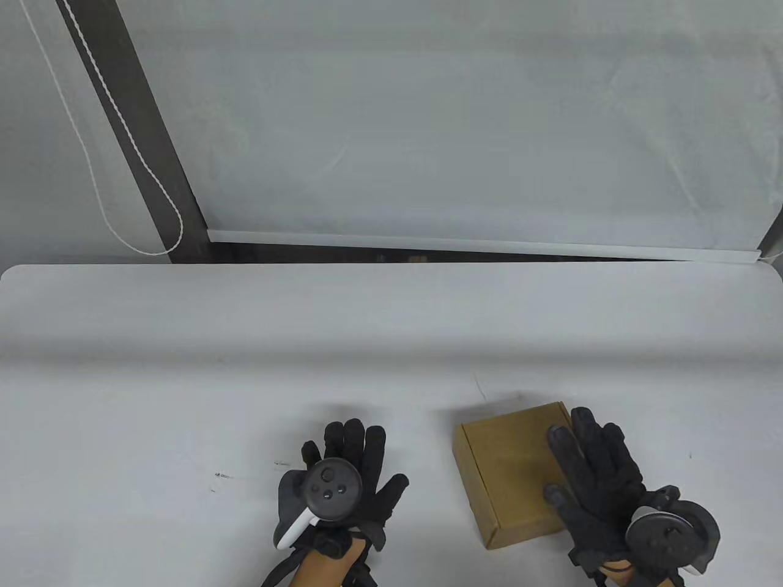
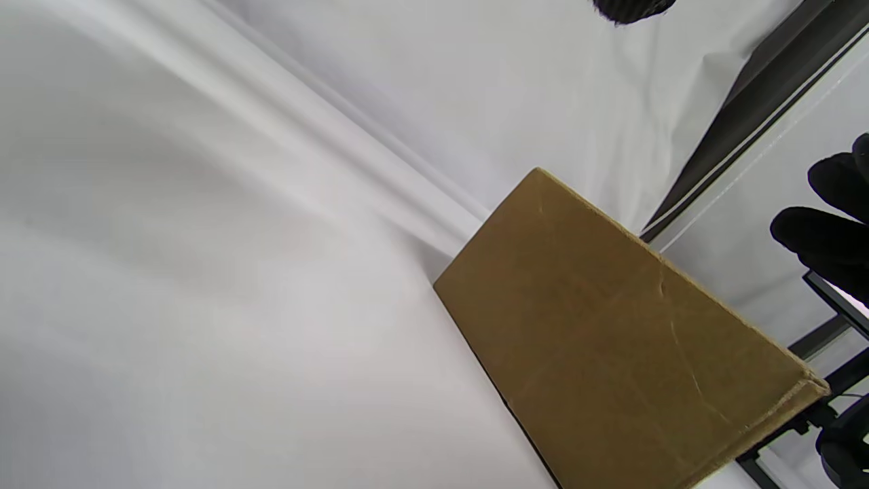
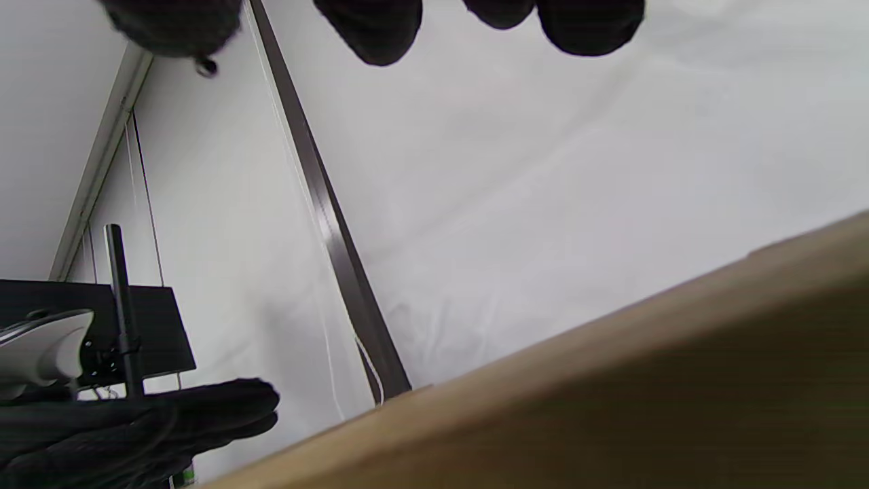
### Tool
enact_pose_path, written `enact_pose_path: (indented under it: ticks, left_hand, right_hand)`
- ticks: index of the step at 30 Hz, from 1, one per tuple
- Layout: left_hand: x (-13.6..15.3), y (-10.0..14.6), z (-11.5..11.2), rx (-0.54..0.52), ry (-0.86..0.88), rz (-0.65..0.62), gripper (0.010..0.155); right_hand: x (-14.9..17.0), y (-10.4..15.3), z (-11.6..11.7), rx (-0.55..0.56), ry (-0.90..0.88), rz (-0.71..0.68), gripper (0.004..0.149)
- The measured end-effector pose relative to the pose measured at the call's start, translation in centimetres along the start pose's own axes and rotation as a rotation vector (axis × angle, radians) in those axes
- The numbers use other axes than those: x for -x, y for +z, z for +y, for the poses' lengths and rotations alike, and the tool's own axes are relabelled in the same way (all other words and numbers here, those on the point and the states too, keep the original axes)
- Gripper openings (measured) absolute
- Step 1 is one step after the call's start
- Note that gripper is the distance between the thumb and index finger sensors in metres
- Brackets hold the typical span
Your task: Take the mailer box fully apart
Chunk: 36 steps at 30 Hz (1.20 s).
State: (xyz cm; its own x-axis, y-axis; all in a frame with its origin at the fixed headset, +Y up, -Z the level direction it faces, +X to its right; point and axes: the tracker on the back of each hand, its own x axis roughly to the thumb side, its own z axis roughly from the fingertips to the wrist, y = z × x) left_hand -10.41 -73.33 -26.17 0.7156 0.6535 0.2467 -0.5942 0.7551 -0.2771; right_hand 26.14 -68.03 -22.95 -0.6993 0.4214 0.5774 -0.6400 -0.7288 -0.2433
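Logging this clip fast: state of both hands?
Left hand: open, flat on table, holding nothing.
Right hand: open, resting on closed mailer box.

Table view looks steeply down from above the person; table fills lower half of frame, window blind the upper half. Left wrist view sits low near the tabletop, tilted, facing across to the mailer box at lower right of frame, close. Right wrist view is tilted and very close over the box, blurred lid edge across bottom. All three share the box; the wrist views also catch the blind.
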Motion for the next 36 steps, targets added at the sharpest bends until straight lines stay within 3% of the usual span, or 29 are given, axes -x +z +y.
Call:
enact_pose_path:
  ticks: [8, 12, 17, 19, 27, 31, 34, 36]
  left_hand:
    - [-0.2, -0.3, -0.3, 0.014, -0.001, -0.015, 0.080]
    - [-0.1, -0.7, -0.6, 0.049, -0.012, -0.015, 0.082]
    - [-0.7, -1.0, -1.5, 0.155, -0.034, -0.049, 0.079]
    - [-0.9, -1.0, -1.8, 0.180, -0.029, -0.052, 0.078]
    - [-1.4, -1.3, -3.2, 0.296, -0.038, -0.056, 0.077]
    - [-1.3, -1.3, -5.0, 0.497, 0.030, -0.028, 0.079]
    - [-1.3, -1.3, -6.4, 0.634, 0.093, -0.018, 0.092]
    - [-1.4, -1.2, -6.3, 0.592, 0.065, -0.002, 0.094]
  right_hand:
    - [0.6, -0.1, 0.2, -0.029, -0.020, 0.043, 0.072]
    - [2.6, 0.1, -0.1, -0.078, 0.085, 0.248, 0.074]
    - [6.4, 1.6, 0.0, -0.141, -0.049, 0.564, 0.076]
    - [7.0, 2.0, 0.7, -0.194, -0.101, 0.621, 0.077]
    - [7.3, 2.5, 3.2, -0.388, -0.273, 0.654, 0.081]
    - [6.4, 2.5, 4.5, -0.456, -0.417, 0.618, 0.081]
    - [5.5, 2.6, 6.2, -0.614, -0.553, 0.558, 0.083]
    - [5.2, 2.7, 6.8, -0.670, -0.591, 0.558, 0.085]
